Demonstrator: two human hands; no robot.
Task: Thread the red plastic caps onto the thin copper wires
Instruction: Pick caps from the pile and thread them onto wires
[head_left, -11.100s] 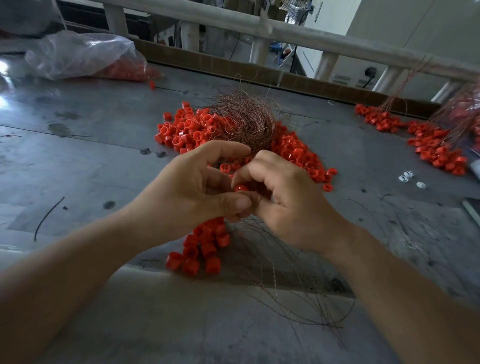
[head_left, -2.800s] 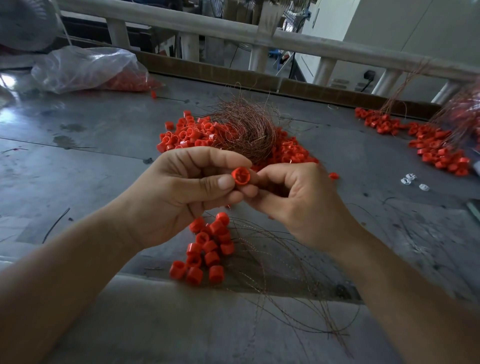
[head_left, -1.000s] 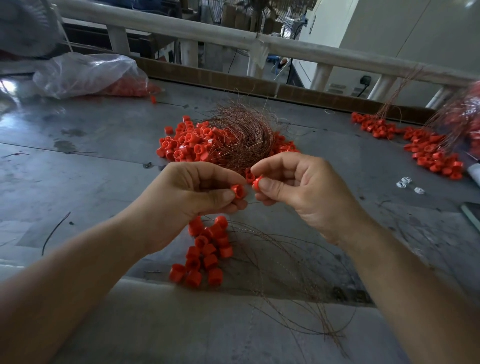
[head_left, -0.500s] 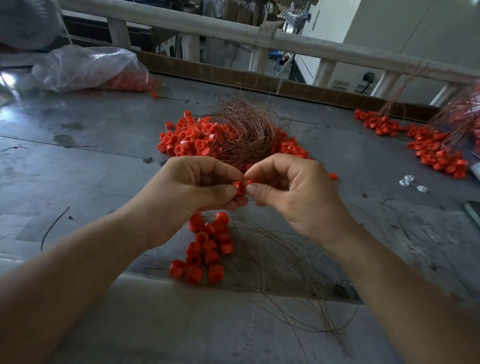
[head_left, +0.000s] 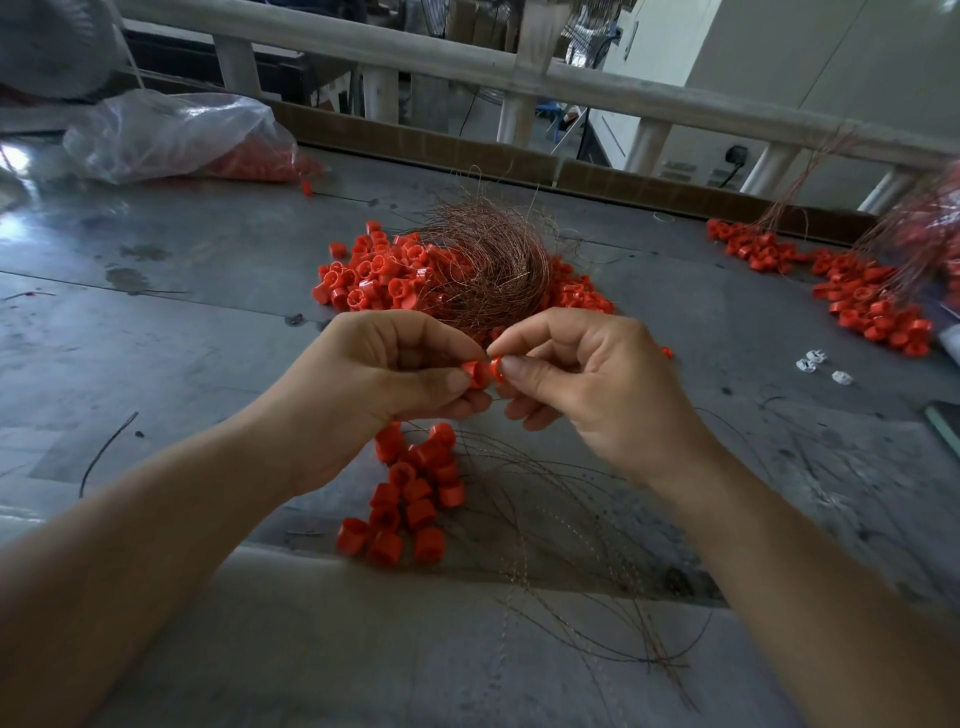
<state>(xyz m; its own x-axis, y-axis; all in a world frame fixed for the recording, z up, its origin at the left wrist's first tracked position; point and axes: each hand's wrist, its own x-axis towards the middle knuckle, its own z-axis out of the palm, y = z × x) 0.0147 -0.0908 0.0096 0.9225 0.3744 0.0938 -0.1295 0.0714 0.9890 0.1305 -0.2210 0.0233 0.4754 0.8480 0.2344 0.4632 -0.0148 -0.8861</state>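
Closer again, left hand (head_left: 384, 387) and right hand (head_left: 602, 384) each pinch a red cap (head_left: 475, 374), probably light and slick, by its sidewall.

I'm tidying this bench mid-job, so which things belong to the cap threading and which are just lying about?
In the job: left hand pinching a red cap; right hand pinching a second red cap; copper wire bundle; red cap pile around it; small cap cluster under the hands; loose thin wires.
Lying about: plastic bag of caps; small white pieces; dark wire scrap.
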